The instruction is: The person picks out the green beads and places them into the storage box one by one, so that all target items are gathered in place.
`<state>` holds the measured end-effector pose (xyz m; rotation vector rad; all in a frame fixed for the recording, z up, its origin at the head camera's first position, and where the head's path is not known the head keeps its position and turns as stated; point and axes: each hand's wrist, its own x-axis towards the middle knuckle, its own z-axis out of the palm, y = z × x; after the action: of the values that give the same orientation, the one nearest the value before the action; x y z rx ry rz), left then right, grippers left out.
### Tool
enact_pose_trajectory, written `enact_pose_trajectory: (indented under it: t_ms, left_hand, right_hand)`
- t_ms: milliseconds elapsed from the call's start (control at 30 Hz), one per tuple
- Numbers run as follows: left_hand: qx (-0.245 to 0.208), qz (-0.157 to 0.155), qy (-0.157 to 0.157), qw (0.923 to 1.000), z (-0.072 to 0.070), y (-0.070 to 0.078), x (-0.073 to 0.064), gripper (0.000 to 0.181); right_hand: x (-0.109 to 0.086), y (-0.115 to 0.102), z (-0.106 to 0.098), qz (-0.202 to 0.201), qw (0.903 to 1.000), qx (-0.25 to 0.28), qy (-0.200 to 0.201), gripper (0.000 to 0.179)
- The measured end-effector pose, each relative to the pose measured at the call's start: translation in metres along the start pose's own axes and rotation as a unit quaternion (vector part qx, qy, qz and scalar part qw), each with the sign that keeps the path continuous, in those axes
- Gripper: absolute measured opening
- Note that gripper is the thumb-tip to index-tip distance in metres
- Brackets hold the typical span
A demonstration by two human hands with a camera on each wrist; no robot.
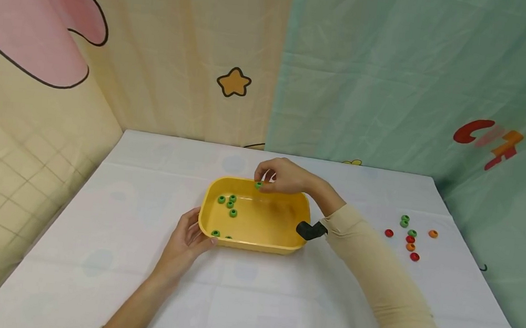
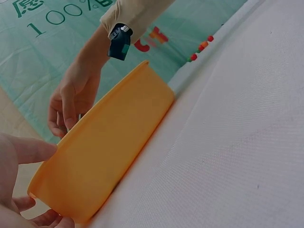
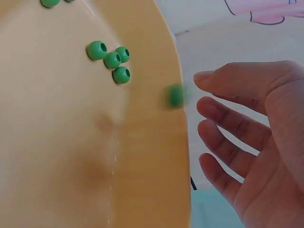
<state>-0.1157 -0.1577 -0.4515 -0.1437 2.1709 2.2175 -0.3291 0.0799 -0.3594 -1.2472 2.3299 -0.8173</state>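
Observation:
A shallow yellow plastic tray (image 1: 261, 232) stands on the table with several green beads (image 1: 233, 213) inside, mostly at its left end. My left hand (image 1: 185, 243) grips the tray's left end, its thumb (image 2: 35, 149) at the rim and other fingers lower on the wall. Over the far rim is my right hand (image 1: 287, 177), fingers loosely bent and apart from one another. Just off its fingertips, one blurred green bead (image 3: 175, 96) is in the air in the right wrist view, with a gap between it and the fingers.
To the right on the white table (image 1: 250, 300) lies a loose group of beads: green (image 1: 404, 223), red (image 1: 414, 256) and orange (image 1: 433, 234). Printed curtains (image 1: 394, 81) hang along the table's back and sides.

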Motion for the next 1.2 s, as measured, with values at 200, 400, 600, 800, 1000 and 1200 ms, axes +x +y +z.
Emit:
enact_pose_trajectory:
  t_ms: [200,400,600,800,1000,1200]
  left_hand:
    - [0.003,0.001,-0.001,1.0,0.001,0.001,0.0,0.082]
    - [0.003,-0.001,0.0,1.0,0.002,0.002,-0.001,0.082]
    - [0.005,-0.005,0.001,1.0,0.002,0.003,0.0,0.082]
    - [0.004,-0.008,0.004,0.9999,0.001,0.003,-0.001,0.081]
    - [0.006,-0.007,0.005,0.9999,0.001,0.004,-0.001,0.081]
    - [0.006,-0.007,0.004,0.9999,0.001,0.003,-0.001,0.081]
  right_hand:
    - [0.004,-0.002,0.003,0.004,1.0,-0.004,-0.003,0.015]
    - [0.004,0.002,0.003,0.005,1.0,-0.002,-0.004,0.017]
    - [-0.001,0.009,0.002,0.023,0.9997,-0.002,0.002,0.019]
    - [-0.009,0.013,-0.001,0.032,0.9995,0.002,0.004,0.017]
    - [-0.017,0.017,-0.002,0.036,0.9993,0.004,0.007,0.016]
    - [-0.026,0.023,-0.004,0.045,0.9988,0.007,0.015,0.016]
